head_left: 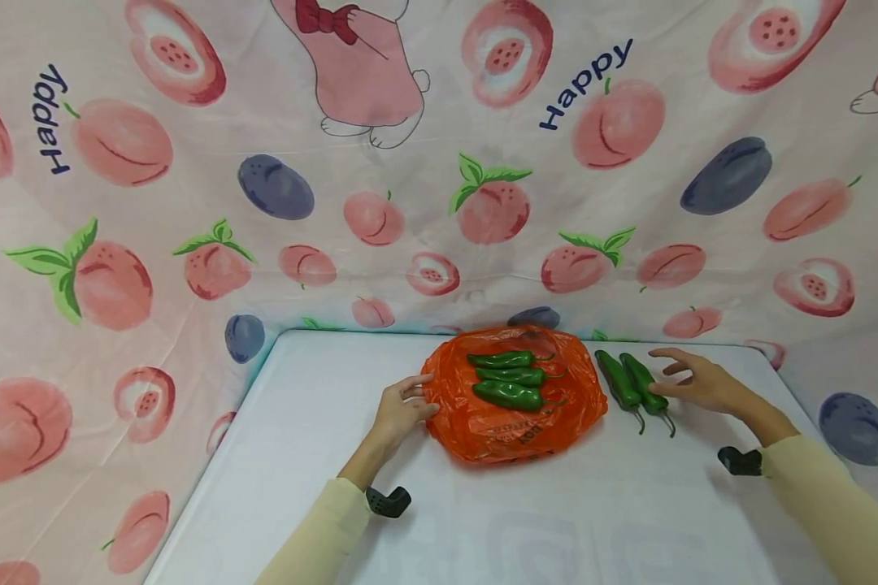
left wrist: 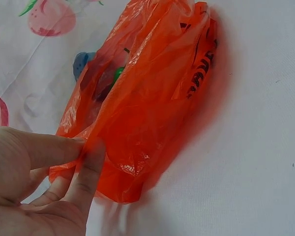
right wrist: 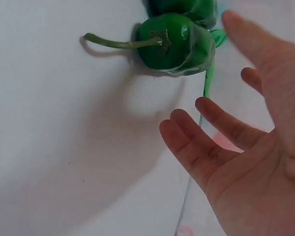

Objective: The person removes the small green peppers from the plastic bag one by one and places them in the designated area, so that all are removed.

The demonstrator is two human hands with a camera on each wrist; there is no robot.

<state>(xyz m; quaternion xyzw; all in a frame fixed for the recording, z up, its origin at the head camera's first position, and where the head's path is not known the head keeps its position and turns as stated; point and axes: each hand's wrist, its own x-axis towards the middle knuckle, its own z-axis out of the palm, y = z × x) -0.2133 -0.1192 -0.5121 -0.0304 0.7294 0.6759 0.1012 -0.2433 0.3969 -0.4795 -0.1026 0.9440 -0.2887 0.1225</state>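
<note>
An orange plastic bag lies spread on the white table, with several green peppers side by side on it. My left hand pinches the bag's left edge between thumb and fingers; the left wrist view shows the thin plastic drawn up there. Two more green peppers lie on the table just right of the bag, stems toward me. Beside the outer one, my right hand hovers with fingers spread and nothing in them. In the right wrist view a pepper sits beyond the fingertips.
The white table ends at the back against a hanging cloth printed with peaches and plums. Black wrist-worn pieces sit by both cuffs.
</note>
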